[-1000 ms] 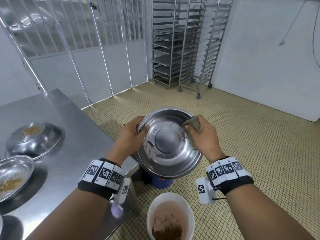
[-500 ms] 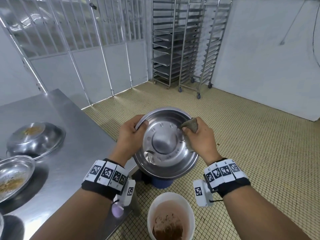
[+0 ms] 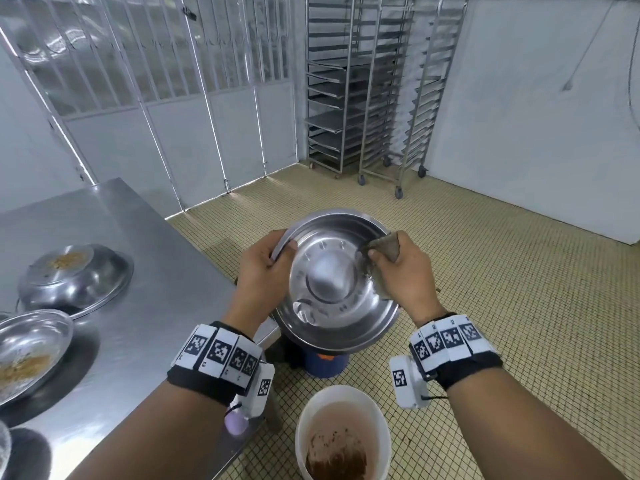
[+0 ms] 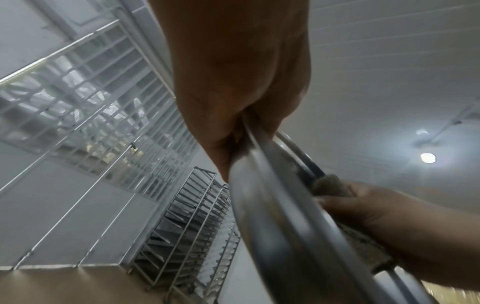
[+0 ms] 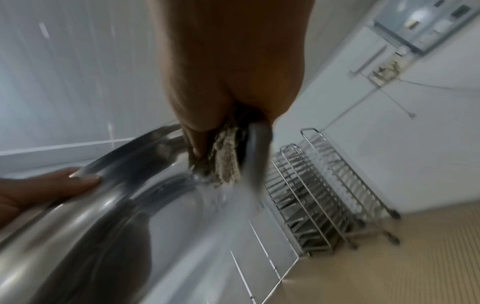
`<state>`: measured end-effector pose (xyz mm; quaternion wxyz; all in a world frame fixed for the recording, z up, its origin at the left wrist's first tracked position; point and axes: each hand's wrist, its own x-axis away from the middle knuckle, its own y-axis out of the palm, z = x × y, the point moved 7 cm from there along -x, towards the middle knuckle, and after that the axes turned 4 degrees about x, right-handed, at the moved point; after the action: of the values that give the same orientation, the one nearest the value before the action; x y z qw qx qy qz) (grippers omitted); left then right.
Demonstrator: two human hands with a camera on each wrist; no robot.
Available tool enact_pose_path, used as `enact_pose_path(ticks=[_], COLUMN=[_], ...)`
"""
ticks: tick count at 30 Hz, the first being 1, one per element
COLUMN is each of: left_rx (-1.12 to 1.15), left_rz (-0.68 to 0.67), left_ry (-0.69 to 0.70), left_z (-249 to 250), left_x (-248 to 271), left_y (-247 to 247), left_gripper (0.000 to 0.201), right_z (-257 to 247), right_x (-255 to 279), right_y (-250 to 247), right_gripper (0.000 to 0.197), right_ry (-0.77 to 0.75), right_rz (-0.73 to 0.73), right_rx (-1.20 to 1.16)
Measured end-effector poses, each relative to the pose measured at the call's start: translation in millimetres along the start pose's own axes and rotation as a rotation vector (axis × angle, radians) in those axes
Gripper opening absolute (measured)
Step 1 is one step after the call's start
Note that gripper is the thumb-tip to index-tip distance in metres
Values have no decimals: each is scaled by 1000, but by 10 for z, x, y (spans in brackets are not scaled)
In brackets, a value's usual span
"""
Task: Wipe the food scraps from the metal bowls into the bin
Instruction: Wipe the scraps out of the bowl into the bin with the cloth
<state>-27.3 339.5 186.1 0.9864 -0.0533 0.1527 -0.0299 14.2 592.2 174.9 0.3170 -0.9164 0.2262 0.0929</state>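
So the metal bowl (image 3: 337,285) is held up in the air, tilted toward the camera, right over a blue bin (image 3: 325,366) that's mostly hidden under it on the tiled floor. The left hand (image 3: 265,271) is clamped on the bowl's left rim, thumb inside, fingers curled behind it, so that grip is pinching the rim. A brownish cloth (image 3: 382,249) is bunched up in the right hand (image 3: 403,271), and it's pressed against the inner wall at the bowl's right edge; that grip is closed round the cloth. In the right wrist view the cloth (image 5: 224,162) is seen squeezed between the fingers and the rim, though it's pretty blurry.

A white bucket (image 3: 346,403) with brown sludgy stuff in it is parked on the floor nearer the camera, just beside the bin. Over on the steel tabletop (image 3: 145,306) at the left, two more bowls are waiting: one flipped upside down (image 3: 76,278) with crumbs on its base, and one upright (image 3: 31,348) with brownish scraps inside. Wheeled tray racks (image 3: 374,91) are lined up against the back wall.
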Motion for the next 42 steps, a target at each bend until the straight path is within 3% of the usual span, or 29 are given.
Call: enact_pose_path(ticks=[4,9,11,18,23,26,31,38,42], left_rx=[-40,86,88,7,87,55,3,103,-55], left_rz=[-83,65,76,-57,104,48,-53,125,8], left_ry=[-3,-19,-27,-13,-31,-20,-22,-41,-5], left_z=[4,18,2,1,13,21,18,-74,-63], left_x=[2,-10,10,55,26,43,59,100,39], left_y=[94,-43,-54,92,-54,-23,91,-29,-25], left_gripper=[22,26,28,21,20,22,20,17,18], right_z=[-178,22,120,-89,42,112,-76,44,72], right_x=[-127,54,123,-146,75,125,-114,57,59], right_y=[-69,1,61,-55,4,44,-83,-17,-22], right_gripper=[22,12,10,14,10,17,14,15,10], right_ry=[-106,18,58,-64,62,78,-51,31,11], right_rz=[-89,38,48,-75,31,34,-32,62,29], right_rx=[175,-90,-81,147,-82,-90,114,-116,-79])
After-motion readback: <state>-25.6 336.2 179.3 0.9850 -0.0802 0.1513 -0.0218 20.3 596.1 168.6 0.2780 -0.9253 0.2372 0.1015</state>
